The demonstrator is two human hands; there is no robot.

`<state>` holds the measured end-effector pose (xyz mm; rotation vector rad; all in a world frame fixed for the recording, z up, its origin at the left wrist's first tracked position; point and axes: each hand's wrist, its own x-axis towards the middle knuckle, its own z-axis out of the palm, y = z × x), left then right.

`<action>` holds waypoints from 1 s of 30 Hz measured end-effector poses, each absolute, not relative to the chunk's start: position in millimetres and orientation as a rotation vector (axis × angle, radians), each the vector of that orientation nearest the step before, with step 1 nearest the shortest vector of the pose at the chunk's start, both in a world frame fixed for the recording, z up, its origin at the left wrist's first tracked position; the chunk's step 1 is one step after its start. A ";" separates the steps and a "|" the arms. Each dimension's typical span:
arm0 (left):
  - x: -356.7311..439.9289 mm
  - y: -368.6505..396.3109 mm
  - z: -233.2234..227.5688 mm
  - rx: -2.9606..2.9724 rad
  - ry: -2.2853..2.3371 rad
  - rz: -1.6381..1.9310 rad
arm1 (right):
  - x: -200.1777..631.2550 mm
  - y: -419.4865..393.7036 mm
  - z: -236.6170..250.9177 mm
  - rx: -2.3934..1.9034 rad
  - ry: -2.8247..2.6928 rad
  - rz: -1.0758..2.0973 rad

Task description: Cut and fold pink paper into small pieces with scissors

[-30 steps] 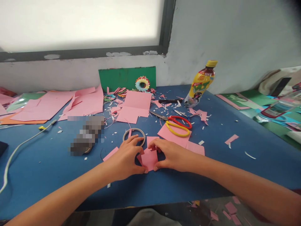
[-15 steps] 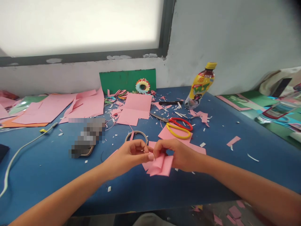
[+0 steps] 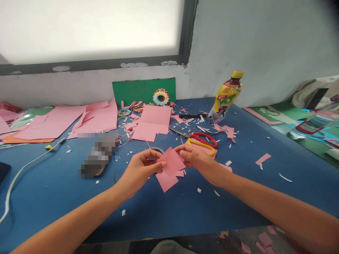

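Between my hands is a small piece of folded pink paper (image 3: 171, 162), tilted so that its flat face shows. My left hand (image 3: 144, 169) pinches its left edge with the thumb on top. The fingers of my right hand (image 3: 194, 160) are closed on its upper right corner. Below the held piece lies another pink piece (image 3: 166, 182) on the blue table. Behind my left fingers, a roll of tape (image 3: 158, 149) is mostly hidden. Scissors (image 3: 202, 143) with red and yellow handles rest just past my right hand, on pink paper.
A tilted yellow-labelled bottle (image 3: 225, 97) stands near the wall. Large pink sheets (image 3: 55, 121) and a white cable (image 3: 19, 173) lie at left, near a blurred-out object (image 3: 99, 155). A notched pink sheet (image 3: 153, 120), paper scraps and a coloured paper ring (image 3: 161, 97) sit toward the back.
The pink paper has turned from a bunched, edge-on fold to a flat face held higher. My right hand has shifted up to its upper right corner, and the tape roll is now more covered.
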<state>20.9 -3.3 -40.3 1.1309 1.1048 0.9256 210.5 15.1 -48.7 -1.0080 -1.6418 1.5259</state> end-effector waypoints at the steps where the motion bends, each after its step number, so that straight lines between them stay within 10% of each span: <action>1: 21.2 -3.6 -39.9 1.146 1.110 0.946 | 210.7 15.8 -49.3 -0.998 -1.633 1.576; 30: 21.8 -8.5 -44.9 1.264 1.009 0.859 | 212.8 18.8 -55.3 -1.123 -1.675 1.525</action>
